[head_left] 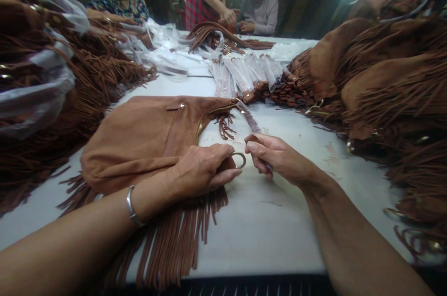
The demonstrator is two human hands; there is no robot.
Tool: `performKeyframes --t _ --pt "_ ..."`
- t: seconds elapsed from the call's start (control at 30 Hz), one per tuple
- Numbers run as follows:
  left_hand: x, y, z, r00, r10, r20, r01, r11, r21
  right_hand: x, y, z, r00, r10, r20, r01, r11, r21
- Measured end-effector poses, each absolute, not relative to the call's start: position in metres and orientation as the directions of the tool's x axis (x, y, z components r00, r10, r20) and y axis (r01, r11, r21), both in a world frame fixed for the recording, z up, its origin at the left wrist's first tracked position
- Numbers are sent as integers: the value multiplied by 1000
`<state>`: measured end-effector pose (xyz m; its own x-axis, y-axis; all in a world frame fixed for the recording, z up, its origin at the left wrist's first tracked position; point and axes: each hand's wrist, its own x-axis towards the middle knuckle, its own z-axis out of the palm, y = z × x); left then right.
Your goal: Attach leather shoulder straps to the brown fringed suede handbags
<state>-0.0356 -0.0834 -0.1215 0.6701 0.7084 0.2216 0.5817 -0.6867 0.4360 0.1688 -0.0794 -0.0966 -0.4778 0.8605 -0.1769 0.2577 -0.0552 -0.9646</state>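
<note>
**Ring and strap end just apart, between the hands**

The bag lies flat on the tabletop, fringe toward the person. The left hand rests on the bag's right corner, thumb and fingers pinching the ring, which points right. The right hand pinches the free end of the strap just beside the ring, apparently not touching it. The strap runs away and leftward to the bag's far corner.

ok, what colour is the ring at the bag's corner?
The ring is gold-toned; the bag is tan-brown. Head view.
</note>
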Motion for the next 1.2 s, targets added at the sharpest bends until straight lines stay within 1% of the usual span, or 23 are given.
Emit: performKeyframes --t 0.07,0.13,0.17,0.23,0.3,0.33,0.4,0.43,0.5,0.6,0.77,0.9,0.97,1.03,1.07,1.1,1.13,1.2 --pt "-36 -82 -120 652 721 235 591 -677 439 172 -80 -93 -552 812 -192 298 -23 -954" --pt "-36 -81 -118 638 736 225 609 -662 438 172 -82 -94 -594 778 -207 291 -32 -956" --pt "-36 -80 -116 634 745 208 624 -652 431 170 -82 -96 -587 783 -206 272 -49 -961" --pt "-35 -81 -113 641 752 150 659 -640 395 164 -83 -101 -522 832 -188 216 -84 -973" --pt "-32 -85 -109 632 766 121 714 -635 296 159 -83 -106 -456 873 -176 178 -104 -979" --pt "-29 -88 -108 608 782 136 749 -622 227 157 -83 -108 -440 880 -177 167 -114 -979" --pt "-21 -97 -108 538 815 216 818 -566 102 156 -84 -108 -442 876 -192 158 -135 -978" --pt "-17 -102 -109 503 823 264 842 -536 64 155 -84 -108 -451 870 -199 155 -143 -978" --pt "-9 -109 -114 466 821 329 862 -505 40 156 -85 -106 -474 858 -199 145 -146 -978" --pt "-1 -113 -123 451 820 352 868 -495 43 158 -86 -102 -509 839 -194 181 -116 -977" --pt "-1 -108 -130 394 880 265 897 -431 96 169 -85 -93 -547 815 -191 356 20 -934" --pt "-5 -106 -129 384 893 236 896 -422 138 182 -79 -98 -626 750 -213 463 137 -876" --pt "-6 -106 -128 400 886 233 881 -442 168 187 -75 -104 -582 781 -228 543 164 -824" --pt "-8 -106 -127 418 881 223 866 -461 196 190 -72 -108 -475 846 -241 615 123 -779" --pt "-9 -106 -127 431 877 214 857 -472 209 190 -72 -108 -443 862 -247 618 94 -780" --pt "-11 -105 -127 444 873 203 847 -482 223 190 -72 -106 -449 858 -250 597 80 -798" --pt "-12 -105 -126 460 867 194 835 -496 237 190 -73 -103 -492 836 -243 555 87 -827" --pt "-15 -103 -126 497 849 182 806 -529 265 189 -77 -96 -628 748 -214 460 135 -877"
